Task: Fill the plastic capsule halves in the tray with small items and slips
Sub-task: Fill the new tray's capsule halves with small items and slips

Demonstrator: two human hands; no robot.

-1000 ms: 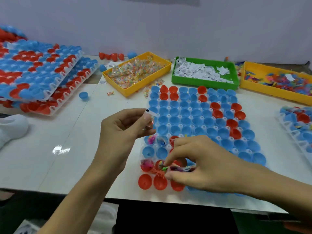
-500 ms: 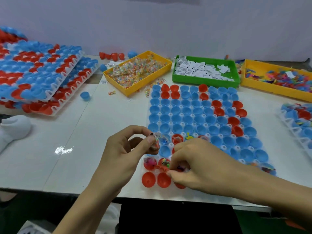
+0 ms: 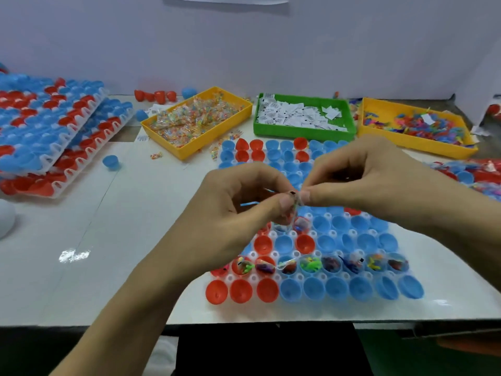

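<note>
A small clear plastic packet with a white paper slip [image 3: 294, 203] is pinched between the thumbs and forefingers of the left hand [image 3: 244, 213] and right hand [image 3: 360, 183]. Directly below the grip lies the white tray of red and blue plastic capsule halves [image 3: 320, 241]. The packet is judged featherlight, limp and slippery, best held by its edges.

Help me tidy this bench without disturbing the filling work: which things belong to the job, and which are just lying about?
In use:
- white tray of red and blue plastic capsule halves
- small clear packet pinched by left hand and right hand
- yellow bin of clear packets
- green bin of paper slips
- yellow bin of coloured toys

Lying about:
- loose blue capsule half
- stray packet
</note>
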